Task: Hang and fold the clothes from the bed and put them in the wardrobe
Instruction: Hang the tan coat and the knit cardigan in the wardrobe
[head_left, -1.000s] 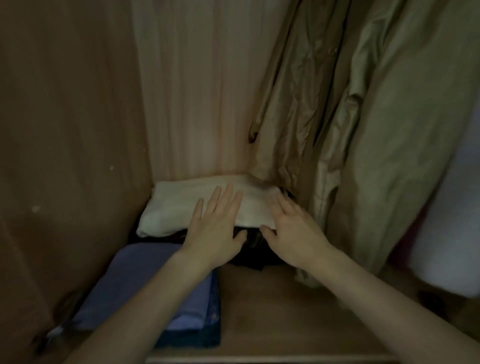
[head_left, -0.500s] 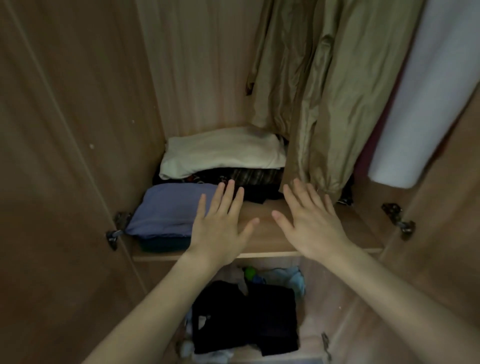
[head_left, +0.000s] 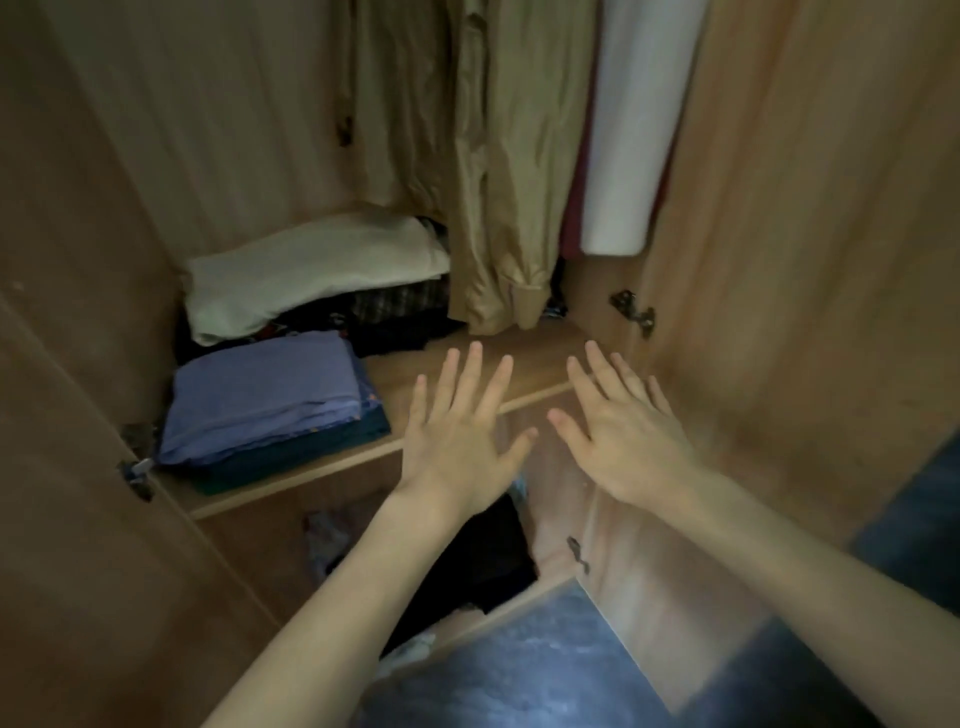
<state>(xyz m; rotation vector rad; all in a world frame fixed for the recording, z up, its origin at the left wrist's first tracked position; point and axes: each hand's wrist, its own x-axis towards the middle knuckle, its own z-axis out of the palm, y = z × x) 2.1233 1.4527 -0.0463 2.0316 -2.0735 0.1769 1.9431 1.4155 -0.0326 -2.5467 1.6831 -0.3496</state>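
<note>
left hand (head_left: 457, 447): bare, palm down, fingers (head_left: 470, 374) straight and spread, holding nothing
right hand (head_left: 623, 441): bare, palm down, fingers straight, empty
forearms: both outstretched

Folded cream garment (head_left: 311, 275) tops the dark pile — blue stack (head_left: 265, 397) in front.

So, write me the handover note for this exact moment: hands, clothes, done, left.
Left hand: open, empty, over the shelf edge.
Right hand: open, empty, beside it.
On the shelf: cream folded garment tops a dark stack at the back; blue folded pile in front.
Hanging: olive garment, white one.
Done: those are stowed.
Left: the bed is out of view, so check it for remaining clothes.
</note>
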